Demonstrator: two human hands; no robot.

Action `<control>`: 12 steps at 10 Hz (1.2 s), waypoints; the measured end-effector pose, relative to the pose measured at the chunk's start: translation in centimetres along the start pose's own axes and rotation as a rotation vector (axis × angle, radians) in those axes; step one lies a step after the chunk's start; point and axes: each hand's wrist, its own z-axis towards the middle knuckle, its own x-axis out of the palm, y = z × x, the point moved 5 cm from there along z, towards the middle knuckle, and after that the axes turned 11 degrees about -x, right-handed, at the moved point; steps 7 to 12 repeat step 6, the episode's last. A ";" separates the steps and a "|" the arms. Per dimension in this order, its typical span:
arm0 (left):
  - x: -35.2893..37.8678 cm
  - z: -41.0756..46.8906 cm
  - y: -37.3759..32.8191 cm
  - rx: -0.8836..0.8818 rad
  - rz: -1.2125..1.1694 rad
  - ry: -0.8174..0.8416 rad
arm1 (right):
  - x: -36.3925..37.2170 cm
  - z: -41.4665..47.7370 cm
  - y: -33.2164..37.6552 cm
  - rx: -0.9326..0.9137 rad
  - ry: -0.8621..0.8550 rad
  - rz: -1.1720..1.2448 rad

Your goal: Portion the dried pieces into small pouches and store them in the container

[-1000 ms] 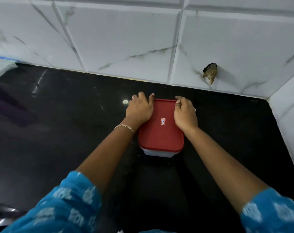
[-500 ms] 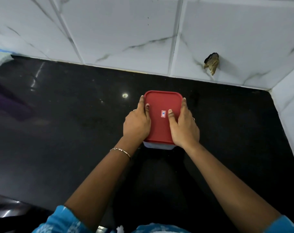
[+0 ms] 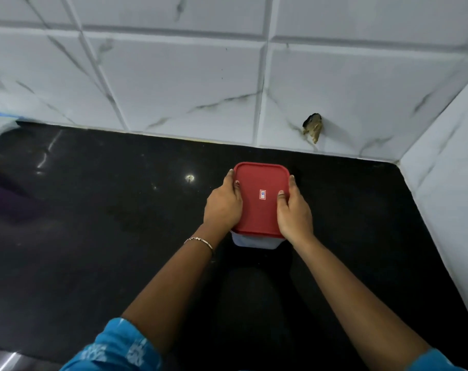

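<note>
**While We Are Clasping the Container [image 3: 254, 242] at Both Sides**

As we are gripping it, our left hand [image 3: 223, 204] is wrapping its left edge and our right hand [image 3: 294, 212] its right edge, with thumbs lying on the red lid [image 3: 259, 218] and fingers curling down the sides. The lid is square with rounded corners, and a small sticker [image 3: 263, 194] is showing at its middle. The container's pale body is peeking out beneath the near edge. A thin bracelet [image 3: 199, 241] is circling our left wrist. The container is resting on a glossy black counter [image 3: 93, 236], near white marble-veined wall tiles [image 3: 187, 89], one of which is showing a broken hole [image 3: 313, 127].
</note>
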 end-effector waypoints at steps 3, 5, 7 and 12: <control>1.9 0.4 -2.0 0.045 0.000 0.042 | -1.9 0.0 -1.4 -0.007 -0.018 -0.095; 0.8 0.0 -3.0 0.071 0.153 -0.058 | -2.3 0.3 -0.2 -0.064 0.025 -0.286; -1.1 0.0 -5.0 0.217 0.252 -0.231 | -3.4 1.1 1.9 -0.200 -0.065 -0.405; -1.1 0.0 -5.0 0.217 0.252 -0.231 | -3.4 1.1 1.9 -0.200 -0.065 -0.405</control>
